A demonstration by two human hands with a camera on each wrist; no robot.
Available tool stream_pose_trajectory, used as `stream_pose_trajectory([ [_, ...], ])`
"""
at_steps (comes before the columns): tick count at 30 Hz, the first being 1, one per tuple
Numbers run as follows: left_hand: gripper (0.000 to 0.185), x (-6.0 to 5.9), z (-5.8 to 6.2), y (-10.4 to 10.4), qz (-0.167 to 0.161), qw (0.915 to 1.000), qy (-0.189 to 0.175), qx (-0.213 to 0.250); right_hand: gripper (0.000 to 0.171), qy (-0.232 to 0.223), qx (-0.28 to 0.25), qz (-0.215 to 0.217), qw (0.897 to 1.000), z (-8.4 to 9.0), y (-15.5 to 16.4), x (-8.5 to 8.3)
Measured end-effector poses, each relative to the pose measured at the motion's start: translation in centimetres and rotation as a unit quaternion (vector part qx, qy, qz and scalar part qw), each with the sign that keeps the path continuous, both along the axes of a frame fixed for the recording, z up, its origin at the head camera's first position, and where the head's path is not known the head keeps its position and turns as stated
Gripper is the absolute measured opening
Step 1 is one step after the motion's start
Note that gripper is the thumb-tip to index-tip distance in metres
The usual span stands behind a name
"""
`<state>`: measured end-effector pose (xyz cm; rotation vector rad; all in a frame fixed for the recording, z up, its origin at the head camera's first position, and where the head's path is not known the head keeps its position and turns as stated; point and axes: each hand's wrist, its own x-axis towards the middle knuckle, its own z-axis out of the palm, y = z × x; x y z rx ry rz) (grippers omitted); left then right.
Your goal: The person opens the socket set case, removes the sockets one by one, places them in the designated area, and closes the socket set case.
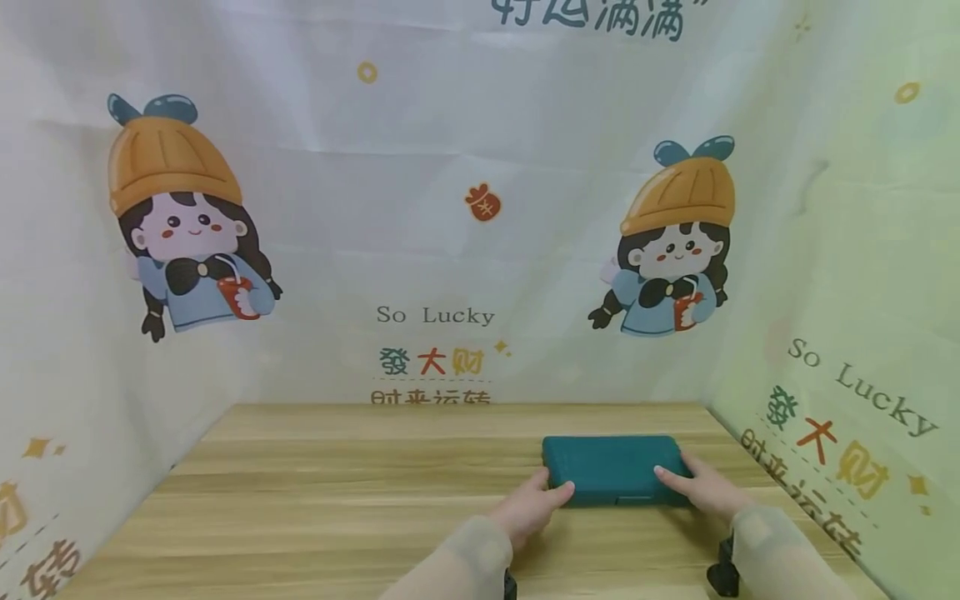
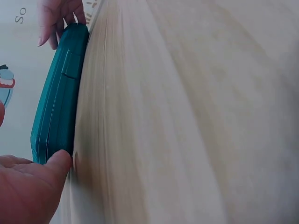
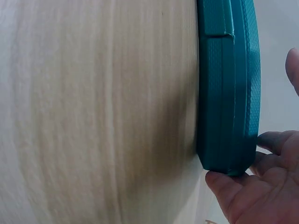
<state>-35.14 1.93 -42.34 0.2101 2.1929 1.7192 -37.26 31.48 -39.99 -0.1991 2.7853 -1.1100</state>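
Note:
A closed teal hard case [image 1: 611, 468] with a textured surface lies flat on the wooden table, towards its right side. The left hand [image 1: 531, 505] is at the case's left end, its fingertips touching the lower end in the left wrist view. At the opposite end, the right hand [image 1: 708, 487] rests its fingers against the case. Its thumb [image 3: 293, 67] stands apart above the lid. A latch [image 2: 72, 64] shows on the case's near long side. What the case contains is hidden.
The wood-grain table [image 1: 315, 492] reaches back to a printed cloth backdrop [image 1: 420, 225], which also hangs along both sides. The right-hand cloth [image 1: 885, 333] stands close to the right hand. Dark wrist devices [image 1: 723, 571] sit below the sleeves.

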Motion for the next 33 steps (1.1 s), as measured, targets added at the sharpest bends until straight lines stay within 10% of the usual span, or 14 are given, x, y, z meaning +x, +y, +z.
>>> stream_pose_trajectory([
  [13,0.082,-1.4,-0.6,0.0,0.054,0.9975,0.044,0.005,0.084,0.049,0.017,-0.003,0.999,-0.9,-0.5,0.0],
  [33,0.088,-1.6,-0.1,-7.0,0.033,0.9959,0.036,-0.076,0.08,-0.01,-0.092,-0.002,0.996,-0.7,-4.9,0.7],
])
